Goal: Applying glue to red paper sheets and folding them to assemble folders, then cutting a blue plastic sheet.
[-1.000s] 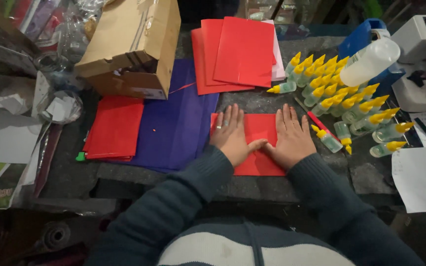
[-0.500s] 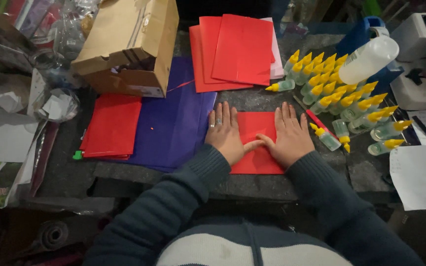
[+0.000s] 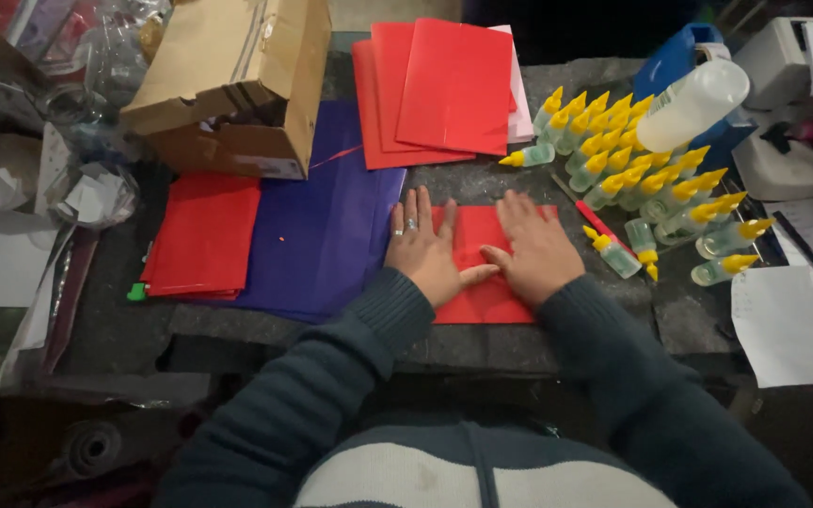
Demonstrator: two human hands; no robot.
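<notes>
Pressing down on a red sheet (image 3: 482, 282) at the near edge of the grey table (image 3: 519, 343), we keep both palms flat, fingers spread. Our left hand (image 3: 425, 252) and right hand (image 3: 534, 249) lie side by side on it, thumbs nearly touching at its middle. Just left, the sheet meets a large purple sheet (image 3: 322, 226), and a red stack (image 3: 201, 235) lies beyond that. Right of our hands stands a cluster of small yellow-capped bottles (image 3: 642, 169). Farther off lie red folders (image 3: 435, 89) and a cardboard box (image 3: 232, 80).
</notes>
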